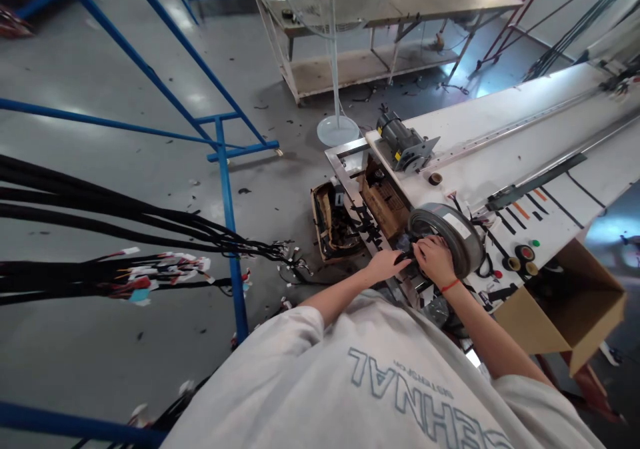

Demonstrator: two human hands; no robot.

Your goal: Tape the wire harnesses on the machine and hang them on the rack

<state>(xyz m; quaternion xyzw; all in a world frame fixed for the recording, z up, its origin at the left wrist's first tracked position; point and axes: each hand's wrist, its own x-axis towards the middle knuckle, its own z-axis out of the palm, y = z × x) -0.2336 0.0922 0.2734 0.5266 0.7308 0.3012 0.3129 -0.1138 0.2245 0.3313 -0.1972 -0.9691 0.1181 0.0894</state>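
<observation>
My left hand [390, 265] is closed at the near corner of the white workbench [480, 129]. Its fingers pinch a dark black piece [406, 257], perhaps cable or tape; the kind is too small to tell. Beside it my right hand [434, 259], with a red band at the wrist, has its fingers curled at the same black piece. Right behind the right hand stands a large round grey drum [463, 235] with a white label. The fingers partly hide what lies between them.
A grey motor [397, 135], a tape roll [435, 178] and strips lie on the bench. A cardboard box [565, 302] stands at right, a bin of scraps [333, 222] on the floor. At left, black cable harnesses [150, 215] hang across a blue frame [227, 195]. A fan [336, 129] stands beyond.
</observation>
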